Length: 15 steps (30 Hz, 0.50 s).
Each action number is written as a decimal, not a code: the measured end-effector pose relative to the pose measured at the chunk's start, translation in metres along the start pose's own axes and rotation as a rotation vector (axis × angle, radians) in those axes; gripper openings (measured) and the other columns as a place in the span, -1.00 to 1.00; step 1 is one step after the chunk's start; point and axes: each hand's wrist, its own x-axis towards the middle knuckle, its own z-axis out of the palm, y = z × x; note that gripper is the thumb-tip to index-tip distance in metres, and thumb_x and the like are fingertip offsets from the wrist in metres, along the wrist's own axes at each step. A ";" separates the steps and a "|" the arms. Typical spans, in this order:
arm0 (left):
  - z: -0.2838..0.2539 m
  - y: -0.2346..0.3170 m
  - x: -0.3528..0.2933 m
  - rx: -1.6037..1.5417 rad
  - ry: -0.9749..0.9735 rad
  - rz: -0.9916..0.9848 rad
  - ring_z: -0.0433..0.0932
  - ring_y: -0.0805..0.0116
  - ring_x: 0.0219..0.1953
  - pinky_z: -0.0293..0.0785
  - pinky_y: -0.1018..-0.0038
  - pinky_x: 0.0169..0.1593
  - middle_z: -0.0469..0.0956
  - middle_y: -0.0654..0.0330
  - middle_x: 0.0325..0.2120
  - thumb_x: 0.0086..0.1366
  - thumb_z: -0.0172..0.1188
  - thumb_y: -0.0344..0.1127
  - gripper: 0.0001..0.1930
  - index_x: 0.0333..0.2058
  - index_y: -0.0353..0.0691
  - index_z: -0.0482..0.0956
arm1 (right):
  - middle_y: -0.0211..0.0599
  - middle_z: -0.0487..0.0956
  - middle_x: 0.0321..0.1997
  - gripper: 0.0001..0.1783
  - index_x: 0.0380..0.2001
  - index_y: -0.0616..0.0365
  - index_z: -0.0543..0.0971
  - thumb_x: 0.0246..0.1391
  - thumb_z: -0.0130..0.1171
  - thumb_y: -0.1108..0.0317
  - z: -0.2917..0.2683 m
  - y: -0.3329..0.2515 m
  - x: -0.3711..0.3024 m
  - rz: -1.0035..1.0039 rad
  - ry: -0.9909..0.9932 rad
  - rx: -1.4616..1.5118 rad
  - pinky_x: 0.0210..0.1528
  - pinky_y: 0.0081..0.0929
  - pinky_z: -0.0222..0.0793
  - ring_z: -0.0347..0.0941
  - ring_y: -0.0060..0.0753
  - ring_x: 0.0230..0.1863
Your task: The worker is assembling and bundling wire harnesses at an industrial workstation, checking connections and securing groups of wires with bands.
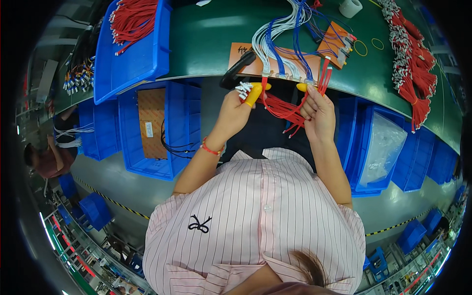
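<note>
My left hand (237, 111), with yellow finger covers, is closed around a bundle of red cables (282, 109). The bundle's white connectors (244, 90) stick out beside the thumb, and its loose ends hang toward the right hand. My right hand (318, 114) has its fingers pinched together at a red cable, near the table edge; a yellow cover shows at its fingertip. Just beyond both hands, white wires (263, 42) and blue wires (296, 37) run down to small connectors along the edge of an orange board (238, 53). A black handle (239, 70) lies next to the left hand.
Red cables fill a blue bin (160, 54) at the left of the green table (211, 29). More red bundles (413, 73) lie at the right. An orange block (336, 46), yellow rubber bands (360, 48) and a white roll (350, 8) are nearby. Blue bins (376, 147) stand below the table.
</note>
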 end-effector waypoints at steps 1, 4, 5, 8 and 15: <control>0.004 -0.005 0.005 -0.061 0.013 0.029 0.40 0.64 -0.50 0.35 0.62 -0.39 0.62 0.30 -0.44 0.39 0.06 -0.32 -0.76 -0.17 -0.33 0.64 | -0.73 0.14 -0.73 -0.80 -0.40 0.21 0.54 0.24 0.13 0.31 -0.001 -0.002 0.000 0.014 -0.015 0.003 -0.68 -0.69 -0.16 -0.09 -0.82 -0.75; 0.013 -0.005 0.016 -0.236 -0.005 0.032 0.38 0.66 -0.51 0.30 0.66 -0.43 0.62 0.26 -0.43 0.42 0.03 -0.29 -0.73 -0.17 -0.35 0.63 | -0.74 0.14 -0.72 -0.79 -0.36 0.21 0.57 0.25 0.13 0.28 -0.011 -0.008 0.005 0.052 -0.059 -0.097 -0.67 -0.70 -0.16 -0.08 -0.84 -0.73; 0.011 -0.004 0.018 -0.196 -0.034 -0.012 0.35 0.67 -0.53 0.24 0.70 -0.47 0.62 0.25 -0.44 0.44 -0.01 -0.28 -0.71 -0.20 -0.37 0.63 | -0.74 0.15 -0.71 -0.78 -0.34 0.22 0.58 0.26 0.13 0.27 -0.013 -0.010 0.006 0.063 -0.074 -0.149 -0.66 -0.71 -0.16 -0.08 -0.85 -0.73; 0.014 0.000 0.022 -0.362 -0.034 -0.057 0.34 0.68 -0.53 0.20 0.71 -0.49 0.61 0.25 -0.45 0.45 -0.03 -0.30 -0.70 -0.21 -0.38 0.63 | -0.77 0.15 -0.69 -0.72 -0.25 0.26 0.61 0.27 0.12 0.23 -0.008 -0.011 -0.001 -0.042 -0.009 -0.433 -0.65 -0.74 -0.18 -0.08 -0.89 -0.70; 0.020 -0.002 0.024 -0.473 -0.001 -0.023 0.39 0.61 -0.51 0.30 0.62 -0.38 0.60 0.22 -0.47 0.44 -0.01 -0.32 -0.73 -0.20 -0.40 0.61 | -0.79 0.15 -0.68 -0.68 -0.21 0.29 0.61 0.28 0.12 0.20 -0.006 -0.003 -0.001 -0.047 -0.050 -0.323 -0.66 -0.74 -0.23 -0.09 -0.90 -0.69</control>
